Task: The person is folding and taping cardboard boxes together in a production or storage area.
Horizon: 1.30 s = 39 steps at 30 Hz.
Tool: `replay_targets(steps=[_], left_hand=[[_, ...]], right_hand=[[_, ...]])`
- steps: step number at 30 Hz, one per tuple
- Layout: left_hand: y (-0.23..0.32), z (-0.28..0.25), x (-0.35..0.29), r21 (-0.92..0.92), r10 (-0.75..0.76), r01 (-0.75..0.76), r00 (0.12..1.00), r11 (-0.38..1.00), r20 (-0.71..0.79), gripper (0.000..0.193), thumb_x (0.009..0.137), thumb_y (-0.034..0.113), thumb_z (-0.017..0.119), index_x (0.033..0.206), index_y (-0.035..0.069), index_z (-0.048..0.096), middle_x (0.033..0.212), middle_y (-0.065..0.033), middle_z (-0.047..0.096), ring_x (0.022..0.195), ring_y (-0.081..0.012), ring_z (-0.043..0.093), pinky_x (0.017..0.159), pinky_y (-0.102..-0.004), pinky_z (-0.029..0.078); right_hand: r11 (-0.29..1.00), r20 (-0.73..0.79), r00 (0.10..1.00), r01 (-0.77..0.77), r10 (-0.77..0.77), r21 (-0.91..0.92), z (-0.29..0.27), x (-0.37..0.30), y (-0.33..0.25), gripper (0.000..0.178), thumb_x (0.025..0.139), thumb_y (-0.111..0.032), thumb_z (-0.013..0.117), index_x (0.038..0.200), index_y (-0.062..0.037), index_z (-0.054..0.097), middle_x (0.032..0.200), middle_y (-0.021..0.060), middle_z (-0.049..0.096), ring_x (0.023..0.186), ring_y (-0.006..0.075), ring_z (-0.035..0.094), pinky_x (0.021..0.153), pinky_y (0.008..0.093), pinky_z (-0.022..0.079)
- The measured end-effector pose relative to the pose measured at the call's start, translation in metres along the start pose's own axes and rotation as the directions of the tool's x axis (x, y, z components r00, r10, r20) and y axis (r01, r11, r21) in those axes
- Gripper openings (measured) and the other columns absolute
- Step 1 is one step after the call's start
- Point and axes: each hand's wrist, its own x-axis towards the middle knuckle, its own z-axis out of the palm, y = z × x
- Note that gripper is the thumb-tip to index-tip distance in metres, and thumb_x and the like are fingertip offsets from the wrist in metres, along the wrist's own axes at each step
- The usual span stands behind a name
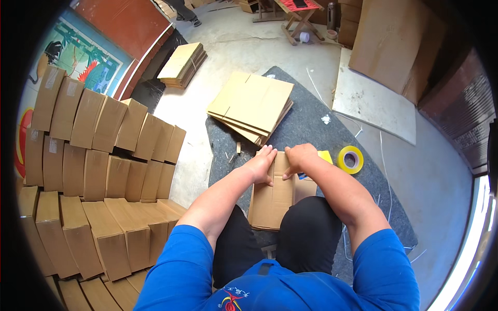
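Observation:
A narrow brown cardboard box (272, 207) stands between my knees, its top seam running away from me. My left hand (263, 165) holds the far left part of the box, thumb on top and fingers toward the far edge. Opposite it, my right hand (299, 160) grips the far right part, its thumb pressed near the seam and its other fingers partly hidden. Just right of that hand, a yellow object (325, 156) shows partly behind my wrist. A roll of yellow tape (350, 159) lies on the dark mat a little farther right.
Flat cardboard sheets (254, 101) are stacked ahead on the dark mat (306, 122); another tied stack (181, 65) lies beyond. Rows of closed boxes (104, 171) rise at the left. A white board (373, 98) and large cardboard panels (394, 46) stand at the right. A small stool (298, 20) is far off.

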Motion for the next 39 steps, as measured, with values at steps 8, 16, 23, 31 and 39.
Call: replay_targets(steps=[8,16,23,31,39], left_hand=[[-0.005,-0.002,0.006,0.058,0.047,-0.043,0.997,0.997,-0.067,0.122,0.057,0.028,0.094,0.151,-0.003,0.023,0.158,-0.0262,0.019,0.148,-0.0402,0.015,0.122,-0.0421,0.02],[0.001,-0.007,-0.012,-0.015,-0.071,0.07,0.994,0.997,-0.082,0.118,0.062,0.03,0.092,0.154,0.006,0.022,0.162,-0.0187,0.013,0.151,-0.0345,0.009,0.122,-0.0385,0.019],[0.041,-0.036,-0.048,-0.976,-0.054,-0.118,0.993,-0.182,-0.11,0.058,0.101,0.054,0.045,0.127,0.003,0.056,0.116,-0.0061,0.06,0.106,-0.0167,0.054,0.093,-0.0328,0.043],[0.046,-0.048,-0.081,-0.935,0.064,-0.188,0.974,-0.3,-0.216,0.063,0.103,0.059,0.032,0.112,0.003,0.061,0.103,-0.0073,0.062,0.093,-0.0179,0.058,0.085,-0.0318,0.047],[0.03,-0.038,-0.087,-0.832,0.17,-0.048,0.971,-0.552,-0.169,0.035,0.101,0.04,0.052,0.108,0.007,0.062,0.098,-0.0038,0.065,0.09,-0.0155,0.062,0.08,-0.0318,0.05]], right_hand=[[0.99,-0.089,0.986,-0.136,0.138,0.034,-0.009,-0.01,-0.007,0.081,0.063,-0.057,0.085,0.121,-0.008,0.06,0.114,0.0101,0.07,0.108,0.0268,0.067,0.089,0.0369,0.053],[0.94,-0.366,0.87,-0.266,0.33,0.214,-0.025,-0.092,0.022,0.055,0.067,-0.051,0.08,0.102,-0.0092,0.074,0.097,0.0151,0.073,0.094,0.031,0.07,0.082,0.0398,0.055],[0.547,-0.555,0.792,0.355,0.255,0.758,-0.029,-0.181,0.018,0.058,0.068,-0.03,0.088,0.116,-0.0052,0.069,0.101,0.004,0.069,0.094,0.0133,0.063,0.086,0.0295,0.052],[0.55,-0.58,0.799,0.415,0.161,0.725,-0.015,-0.178,0.008,0.063,0.065,-0.034,0.091,0.117,-0.0054,0.069,0.103,0.0028,0.068,0.096,0.0134,0.062,0.088,0.0298,0.05],[0.265,-0.557,0.817,0.511,0.146,0.818,0.001,-0.147,0.005,0.055,0.067,-0.025,0.089,0.115,-0.0039,0.069,0.104,0.0043,0.069,0.097,0.0142,0.063,0.088,0.0307,0.051]])
